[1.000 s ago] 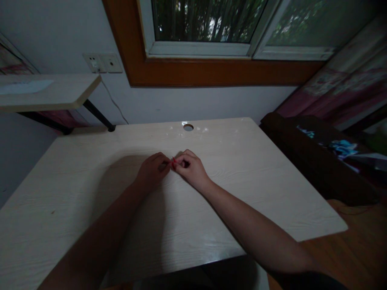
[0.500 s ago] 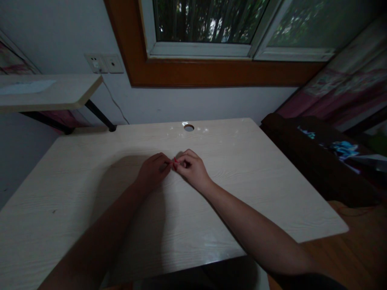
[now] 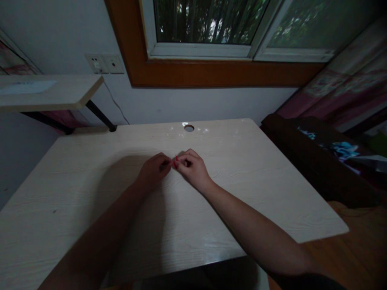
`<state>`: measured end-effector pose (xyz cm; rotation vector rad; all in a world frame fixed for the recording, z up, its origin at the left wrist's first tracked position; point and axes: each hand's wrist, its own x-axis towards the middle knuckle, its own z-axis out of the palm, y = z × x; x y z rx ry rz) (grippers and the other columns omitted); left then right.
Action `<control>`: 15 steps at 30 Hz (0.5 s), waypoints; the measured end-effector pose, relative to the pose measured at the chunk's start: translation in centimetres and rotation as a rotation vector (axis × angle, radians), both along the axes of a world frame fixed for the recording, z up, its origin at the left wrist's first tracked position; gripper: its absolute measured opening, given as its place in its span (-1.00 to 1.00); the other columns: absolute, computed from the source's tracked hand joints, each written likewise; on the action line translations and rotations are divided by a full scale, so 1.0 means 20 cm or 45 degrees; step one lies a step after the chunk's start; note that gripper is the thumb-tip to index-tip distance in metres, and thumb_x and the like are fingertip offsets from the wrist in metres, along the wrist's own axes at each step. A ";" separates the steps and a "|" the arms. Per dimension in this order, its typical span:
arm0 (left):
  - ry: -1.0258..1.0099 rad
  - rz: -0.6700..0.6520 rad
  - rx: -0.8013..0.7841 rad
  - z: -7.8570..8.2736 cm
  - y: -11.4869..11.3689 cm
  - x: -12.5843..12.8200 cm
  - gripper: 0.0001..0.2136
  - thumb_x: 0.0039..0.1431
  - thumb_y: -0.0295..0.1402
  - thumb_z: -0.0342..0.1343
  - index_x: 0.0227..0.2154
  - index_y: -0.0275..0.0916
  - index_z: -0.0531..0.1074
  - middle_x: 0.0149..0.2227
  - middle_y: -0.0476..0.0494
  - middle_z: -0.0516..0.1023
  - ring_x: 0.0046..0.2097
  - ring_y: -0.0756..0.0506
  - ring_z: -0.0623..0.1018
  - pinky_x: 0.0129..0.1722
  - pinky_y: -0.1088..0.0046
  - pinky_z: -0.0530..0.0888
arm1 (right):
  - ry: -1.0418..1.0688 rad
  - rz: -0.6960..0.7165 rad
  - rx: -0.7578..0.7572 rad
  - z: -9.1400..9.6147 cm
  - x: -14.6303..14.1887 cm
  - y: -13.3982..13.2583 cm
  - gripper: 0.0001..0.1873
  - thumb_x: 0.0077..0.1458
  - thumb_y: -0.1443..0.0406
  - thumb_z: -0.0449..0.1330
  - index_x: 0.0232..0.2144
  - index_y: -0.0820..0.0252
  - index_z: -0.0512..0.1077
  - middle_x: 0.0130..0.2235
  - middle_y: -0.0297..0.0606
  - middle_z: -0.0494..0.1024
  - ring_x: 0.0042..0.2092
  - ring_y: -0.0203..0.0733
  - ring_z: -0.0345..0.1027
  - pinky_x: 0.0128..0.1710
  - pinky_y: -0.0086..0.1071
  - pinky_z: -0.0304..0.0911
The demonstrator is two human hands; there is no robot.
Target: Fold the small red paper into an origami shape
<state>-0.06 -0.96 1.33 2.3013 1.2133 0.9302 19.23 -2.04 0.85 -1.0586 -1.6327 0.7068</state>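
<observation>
My left hand [image 3: 153, 170] and my right hand [image 3: 192, 168] meet fingertip to fingertip over the middle of a pale wooden desk [image 3: 75, 193]. Both are curled into pinches around a tiny red object [image 3: 175, 161] held between them. Only a sliver of the red thing shows; its shape is too small to name. The hands rest on or just above the desk top.
A round cable hole [image 3: 189, 128] lies at the desk's back edge. A raised side shelf [image 3: 48, 92] stands at the left, wall sockets [image 3: 104, 63] and a window [image 3: 211, 24] behind. A dark bed frame with bedding [image 3: 320, 157] runs along the right.
The hands stay pinched together in the same spot; fingers shift only slightly around the red object.
</observation>
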 end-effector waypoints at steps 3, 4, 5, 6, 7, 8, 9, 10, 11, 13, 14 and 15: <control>-0.022 0.008 -0.042 0.00 0.00 0.00 -0.89 0.28 -0.33 0.08 -0.32 -0.21 0.45 -0.32 -0.07 0.52 -0.28 -0.05 0.52 -0.25 0.43 0.45 | 0.020 -0.018 -0.015 0.00 0.00 0.00 -0.95 0.06 0.35 0.33 -0.44 0.16 0.54 -0.37 -0.33 0.40 -0.40 -0.30 0.26 -0.42 -0.39 0.19; -0.027 0.009 -0.050 0.00 0.00 0.00 -0.89 0.28 -0.33 0.08 -0.32 -0.22 0.45 -0.32 -0.07 0.52 -0.29 -0.05 0.52 -0.25 0.43 0.45 | 0.024 -0.021 -0.021 0.00 0.00 0.00 -0.95 0.06 0.35 0.33 -0.44 0.16 0.54 -0.37 -0.33 0.40 -0.40 -0.30 0.26 -0.42 -0.39 0.19; -0.028 0.011 -0.056 0.00 0.00 0.00 -0.89 0.28 -0.33 0.08 -0.32 -0.22 0.46 -0.32 -0.07 0.52 -0.29 -0.04 0.52 -0.25 0.43 0.45 | 0.027 -0.024 -0.025 0.00 0.00 0.00 -0.95 0.06 0.35 0.33 -0.44 0.16 0.54 -0.37 -0.33 0.40 -0.40 -0.30 0.26 -0.42 -0.39 0.19; -0.024 0.017 -0.060 -0.01 0.01 0.00 -0.89 0.27 -0.33 0.09 -0.33 -0.22 0.46 -0.32 -0.06 0.52 -0.29 -0.04 0.52 -0.24 0.43 0.44 | 0.029 -0.029 -0.029 0.00 0.00 0.00 -0.95 0.06 0.35 0.33 -0.44 0.16 0.54 -0.37 -0.33 0.40 -0.39 -0.30 0.26 -0.42 -0.39 0.19; -0.018 0.025 -0.064 -0.01 0.01 0.00 -0.90 0.27 -0.34 0.10 -0.33 -0.22 0.46 -0.32 -0.06 0.52 -0.29 -0.04 0.52 -0.24 0.43 0.44 | 0.032 -0.034 -0.031 0.00 0.00 0.00 -0.95 0.06 0.34 0.33 -0.44 0.16 0.54 -0.37 -0.33 0.40 -0.39 -0.30 0.26 -0.42 -0.39 0.19; -0.010 0.033 -0.067 -0.02 0.01 0.00 -0.90 0.26 -0.33 0.10 -0.32 -0.22 0.46 -0.32 -0.06 0.52 -0.28 -0.05 0.52 -0.24 0.42 0.44 | 0.036 -0.038 -0.032 0.00 0.00 0.00 -0.95 0.07 0.34 0.32 -0.44 0.16 0.55 -0.37 -0.33 0.40 -0.40 -0.30 0.26 -0.42 -0.39 0.19; -0.003 0.042 -0.071 -0.02 0.01 0.00 -0.90 0.26 -0.33 0.10 -0.32 -0.22 0.46 -0.32 -0.06 0.53 -0.28 -0.05 0.52 -0.24 0.42 0.44 | 0.041 -0.041 -0.035 0.00 0.00 0.00 -0.95 0.07 0.34 0.32 -0.44 0.16 0.55 -0.37 -0.33 0.40 -0.40 -0.30 0.25 -0.42 -0.39 0.19; 0.003 0.049 -0.076 -0.03 0.02 0.00 -0.89 0.26 -0.31 0.10 -0.31 -0.21 0.47 -0.32 -0.07 0.53 -0.28 -0.06 0.52 -0.24 0.41 0.44 | 0.047 -0.044 -0.038 0.00 0.00 0.00 -0.95 0.07 0.34 0.32 -0.44 0.16 0.55 -0.38 -0.33 0.39 -0.40 -0.30 0.25 -0.42 -0.39 0.19; 0.006 0.055 -0.084 -0.03 0.02 0.00 -0.89 0.27 -0.31 0.09 -0.31 -0.21 0.47 -0.31 -0.07 0.53 -0.28 -0.06 0.52 -0.25 0.41 0.44 | 0.055 -0.049 -0.041 0.01 0.00 0.00 -0.94 0.07 0.34 0.32 -0.45 0.16 0.55 -0.38 -0.34 0.39 -0.40 -0.30 0.25 -0.42 -0.39 0.19; 0.010 0.051 -0.107 -0.03 0.02 0.00 -0.87 0.28 -0.29 0.08 -0.30 -0.20 0.47 -0.30 -0.07 0.54 -0.27 -0.07 0.52 -0.24 0.40 0.43 | 0.068 -0.055 -0.045 0.01 0.00 0.00 -0.93 0.06 0.35 0.32 -0.46 0.16 0.54 -0.39 -0.34 0.38 -0.40 -0.30 0.25 -0.42 -0.38 0.19; 0.015 0.045 -0.119 -0.03 0.02 0.00 -0.87 0.28 -0.29 0.07 -0.30 -0.20 0.47 -0.29 -0.07 0.54 -0.27 -0.07 0.51 -0.23 0.39 0.43 | 0.072 -0.055 -0.047 0.01 0.00 0.00 -0.93 0.06 0.35 0.32 -0.46 0.16 0.54 -0.39 -0.34 0.38 -0.40 -0.30 0.24 -0.41 -0.38 0.19; 0.024 0.037 -0.131 -0.03 0.02 0.00 -0.86 0.29 -0.29 0.06 -0.31 -0.20 0.47 -0.29 -0.07 0.55 -0.27 -0.07 0.51 -0.23 0.39 0.42 | 0.076 -0.054 -0.050 0.01 0.00 0.00 -0.93 0.06 0.35 0.32 -0.46 0.16 0.54 -0.39 -0.34 0.38 -0.40 -0.30 0.24 -0.41 -0.38 0.18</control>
